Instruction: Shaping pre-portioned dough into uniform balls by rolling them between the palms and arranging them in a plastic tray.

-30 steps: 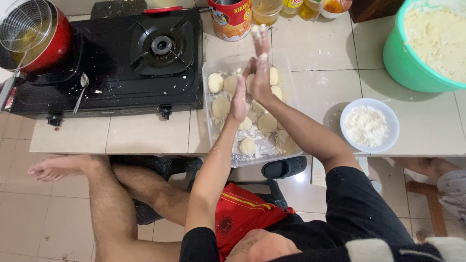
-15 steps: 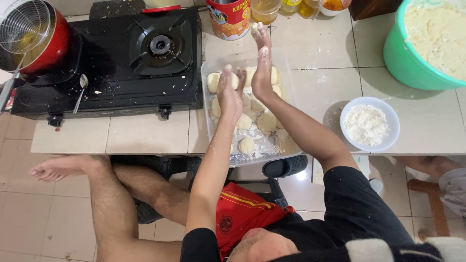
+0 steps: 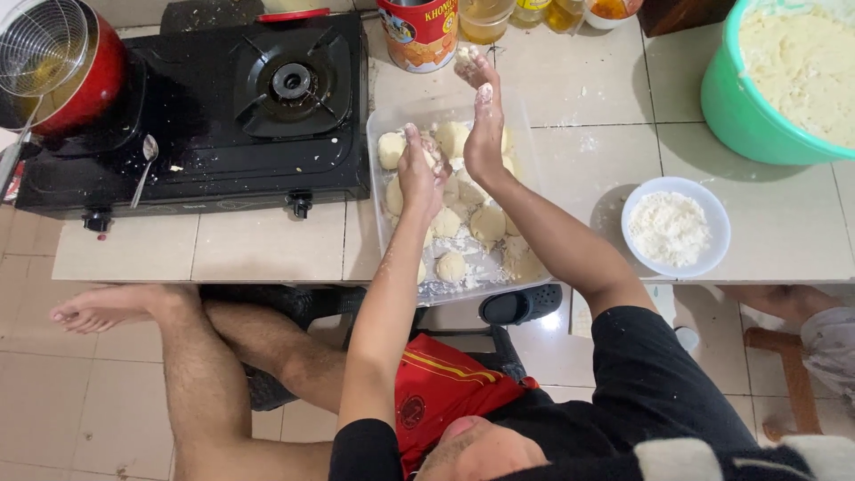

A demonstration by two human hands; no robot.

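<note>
**A:** Where are your hands right now?

**B:** Both are raised over the clear tray (image 3: 534,191) in the middle of the tiled tabletop (image 3: 267,254). Your left hand (image 3: 419,169) is curled into a loose fist, and something pale shows at the top of it, likely a lump of dough, though you cannot tell for sure. Your right hand (image 3: 484,120) is flat, fingers straight and together, standing on edge just beside the left; its fingertips are dusted white and point toward the orange tin (image 3: 419,36).

**A:** Are the hands touching?

**B:** They are very close, palm facing fist, but whether they meet cannot be told from this view.

**A:** And the dough?

**B:** Rounded dough balls (image 3: 488,223) lie in the floured tray beneath your forearms, several of them touching one another. One sits at the far left corner, others near the front edge.

**A:** What else is around you?

**B:** To your right, a white bowl of flour (image 3: 674,227) stands near the tabletop's front edge, and farther off a green tub (image 3: 726,89) holds a pale mass. To your left is the black gas stove (image 3: 223,107), with a red pot (image 3: 89,80) carrying a wire strainer (image 3: 40,44), and a spoon (image 3: 147,160) resting on the stove's surface.
</note>
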